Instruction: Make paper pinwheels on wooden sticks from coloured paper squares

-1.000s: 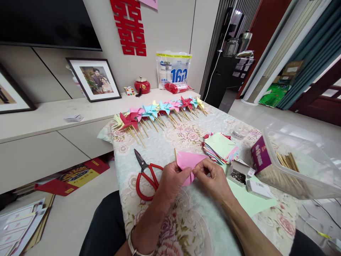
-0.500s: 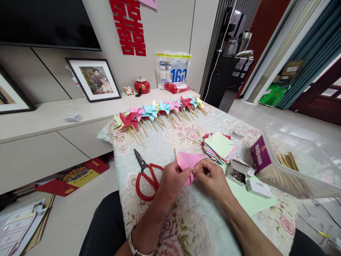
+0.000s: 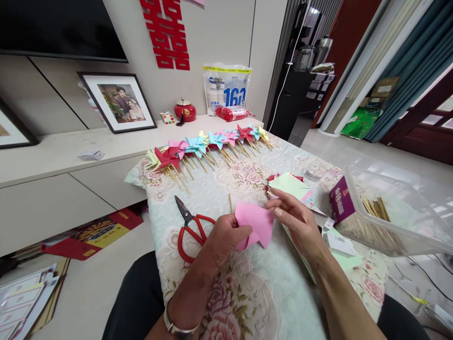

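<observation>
A folded pink paper sheet (image 3: pixel 255 225), creased into pointed flaps, sits at the floral table's (image 3: pixel 247 293) centre, pinched at its 9 o'clock edge by the left hand (image 3: pixel 222 238), while the right hand (image 3: pixel 297 222), fingers loosely spread, touches its 3 o'clock corner.

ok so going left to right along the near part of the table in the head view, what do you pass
red scissors → left hand → pink paper → right hand → purple box → clear plastic bin
</observation>
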Action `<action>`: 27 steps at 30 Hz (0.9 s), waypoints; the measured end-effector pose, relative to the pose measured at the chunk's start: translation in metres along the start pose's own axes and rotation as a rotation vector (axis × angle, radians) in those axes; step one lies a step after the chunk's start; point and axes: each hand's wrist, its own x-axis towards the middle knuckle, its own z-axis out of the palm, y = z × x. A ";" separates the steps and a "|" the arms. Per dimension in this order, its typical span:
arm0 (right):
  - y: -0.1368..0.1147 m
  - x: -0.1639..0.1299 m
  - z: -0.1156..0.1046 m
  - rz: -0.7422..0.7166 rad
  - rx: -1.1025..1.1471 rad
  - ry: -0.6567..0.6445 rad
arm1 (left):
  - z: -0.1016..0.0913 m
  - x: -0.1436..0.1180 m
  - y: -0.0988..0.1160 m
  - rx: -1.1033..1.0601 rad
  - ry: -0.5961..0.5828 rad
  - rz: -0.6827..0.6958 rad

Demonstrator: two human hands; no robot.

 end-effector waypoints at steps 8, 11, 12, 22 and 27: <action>-0.007 -0.006 0.005 0.117 -0.410 -0.245 | -0.002 -0.001 0.000 0.194 -0.057 -0.018; -0.005 -0.006 0.005 0.052 -0.512 -0.262 | -0.002 0.001 -0.004 0.271 -0.047 -0.020; -0.005 -0.005 0.005 0.037 -0.540 -0.267 | -0.003 0.002 -0.006 0.292 -0.050 -0.014; -0.009 -0.008 0.008 -0.061 -0.753 -0.276 | 0.001 0.001 -0.009 0.378 -0.010 0.050; -0.011 -0.010 0.010 -0.088 -0.821 -0.298 | 0.000 0.002 -0.014 0.380 0.005 0.108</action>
